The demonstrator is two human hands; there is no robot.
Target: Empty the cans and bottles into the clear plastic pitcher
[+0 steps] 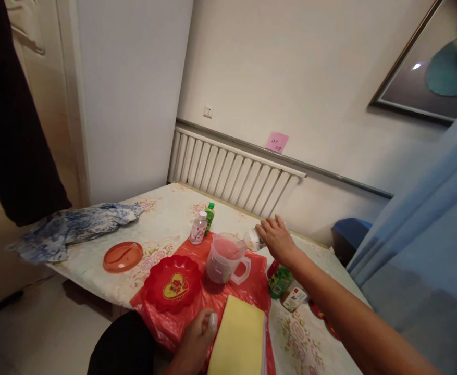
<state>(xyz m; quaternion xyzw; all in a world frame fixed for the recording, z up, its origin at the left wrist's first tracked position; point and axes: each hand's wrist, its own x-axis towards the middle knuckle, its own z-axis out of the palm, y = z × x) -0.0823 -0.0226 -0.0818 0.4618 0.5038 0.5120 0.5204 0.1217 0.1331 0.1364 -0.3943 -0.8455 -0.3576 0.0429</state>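
right hand: I have fingers wrapped round tilted clear bottle, neck end at pitcher rim | left hand: I pinch small white piece at fingertips, beside yellow book

The crinkled red plastic sheet and the scalloped red plastic plate nearly match, though the plate carries a yellow heart with red figures in it. A translucent plastic jug with a handle looks pinkish (a paler echo of all that red). The small clear bottle has a whitish label with dark marks, and the little round cap is white. Plain yellow covers the rectangular booklet. Pink flowers and greenish-brown leaves pattern the pale tablecloth; mottled blue and white runs over the crumpled cloth.
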